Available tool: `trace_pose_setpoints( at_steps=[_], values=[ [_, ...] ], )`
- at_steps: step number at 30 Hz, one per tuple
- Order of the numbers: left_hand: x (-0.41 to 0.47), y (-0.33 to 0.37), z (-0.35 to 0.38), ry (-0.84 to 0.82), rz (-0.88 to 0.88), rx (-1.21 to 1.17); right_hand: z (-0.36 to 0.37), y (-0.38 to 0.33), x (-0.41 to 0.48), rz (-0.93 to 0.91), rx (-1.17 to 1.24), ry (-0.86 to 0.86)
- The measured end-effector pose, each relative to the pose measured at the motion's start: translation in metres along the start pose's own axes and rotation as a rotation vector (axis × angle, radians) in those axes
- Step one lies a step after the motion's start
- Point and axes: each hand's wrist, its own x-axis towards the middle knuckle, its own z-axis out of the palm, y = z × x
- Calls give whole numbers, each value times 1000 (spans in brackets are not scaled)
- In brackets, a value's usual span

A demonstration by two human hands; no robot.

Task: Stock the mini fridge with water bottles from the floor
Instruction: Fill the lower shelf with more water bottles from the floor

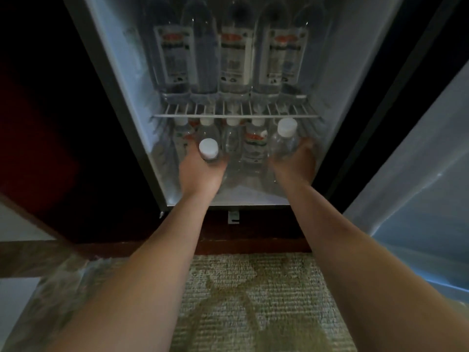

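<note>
Mini fridge (355, 62) stands open, its door (418, 179) swung out to the right. On its wire shelf (236, 115) a row of tall labelled bottles (236, 54) stands upright. Beneath it, small clear bottles (253, 148) with white caps crowd the bottom compartment. There the left hand (200, 174) is wrapped round one small bottle (208, 148) at front left, and the right hand (298, 161) round another bottle (283, 144) at front right.

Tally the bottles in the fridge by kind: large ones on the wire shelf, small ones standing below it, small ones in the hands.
Large bottles on the wire shelf: 5 visible
Small standing bottles below it: 4
Small held bottles: 2, one each in the left hand and right hand
Total: 11
</note>
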Motion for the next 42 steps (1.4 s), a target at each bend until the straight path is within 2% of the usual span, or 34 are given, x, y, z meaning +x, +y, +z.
trace_pose_setpoints(
  at_steps=[3, 11, 17, 21, 25, 29, 32, 37, 42],
  values=[
    [13, -11, 14, -15, -15, 56, 12, 9, 19, -38, -36, 53],
    [33, -21, 35, -31, -6, 124, 40, 35, 57, -15, -221, 47],
    [34, -25, 41, -43, -1, 122, 52, 43, 73, -8, -123, 42],
    [33, -24, 37, -73, -26, 109, 61, 60, 61, 62, -146, 59],
    [33, -29, 38, -104, -70, 84, 64, 81, 44, 158, -38, 130],
    [33, -41, 39, -129, -119, 88, 72, 83, 53, 301, 212, -17],
    [35, -46, 39, -133, -122, 77, 86, 107, 81, 312, 227, -73],
    [37, -48, 41, -131, -114, 87, 67, 80, 68, 342, 254, -242],
    [35, -44, 42, -105, -110, 105, 65, 82, 52, 278, 249, -82]
  ],
)
